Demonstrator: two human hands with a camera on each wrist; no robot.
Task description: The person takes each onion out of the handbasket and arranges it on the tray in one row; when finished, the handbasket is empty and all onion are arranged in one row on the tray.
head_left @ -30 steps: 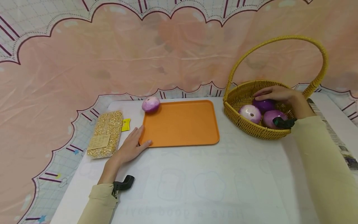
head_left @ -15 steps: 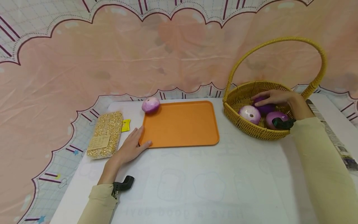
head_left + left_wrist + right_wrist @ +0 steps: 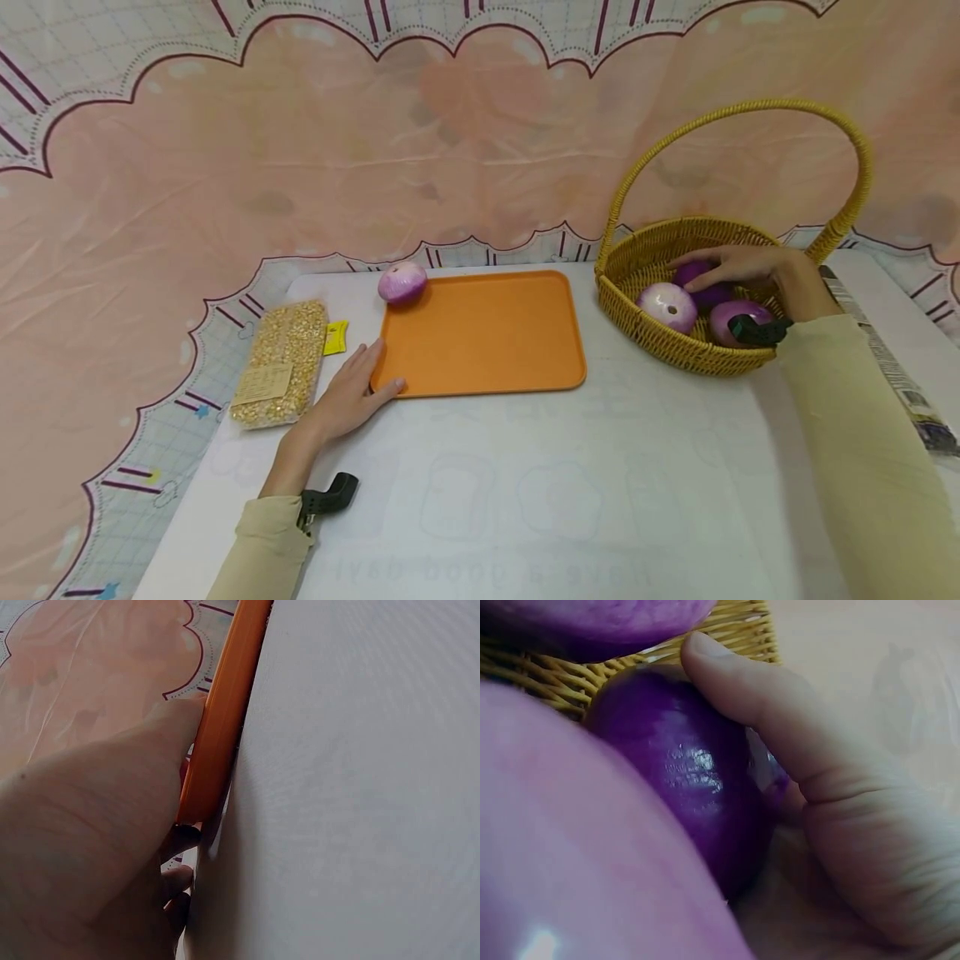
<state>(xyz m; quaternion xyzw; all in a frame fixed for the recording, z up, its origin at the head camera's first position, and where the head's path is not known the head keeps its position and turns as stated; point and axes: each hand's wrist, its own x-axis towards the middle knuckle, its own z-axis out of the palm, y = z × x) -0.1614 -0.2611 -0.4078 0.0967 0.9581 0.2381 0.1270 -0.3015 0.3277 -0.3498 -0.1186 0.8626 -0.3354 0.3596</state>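
Observation:
My right hand [image 3: 750, 265] reaches into a yellow wicker basket [image 3: 675, 354] and grips a dark purple onion [image 3: 682, 772], its thumb lying over the onion in the right wrist view. Beside it in the basket are a pale onion [image 3: 667, 307] with a white top and a pinkish-purple onion [image 3: 738, 321], partly covered by the wrist camera. My left hand [image 3: 348, 396] rests at the near left corner of an orange tray [image 3: 483, 337], fingers along the left edge and thumb at the front rim. Another onion [image 3: 402, 283] sits on the tray's far left corner.
A bag of corn kernels [image 3: 281, 362] lies left of the tray, with a small yellow packet [image 3: 336, 337] next to it. The basket's tall handle [image 3: 780, 105] arches over the right hand. A long printed package [image 3: 892, 362] lies at the right, partly behind the forearm.
The right hand has settled lower around the dark purple onion, and its thumb has come down over the near side. The left hand and tray look unmoved.

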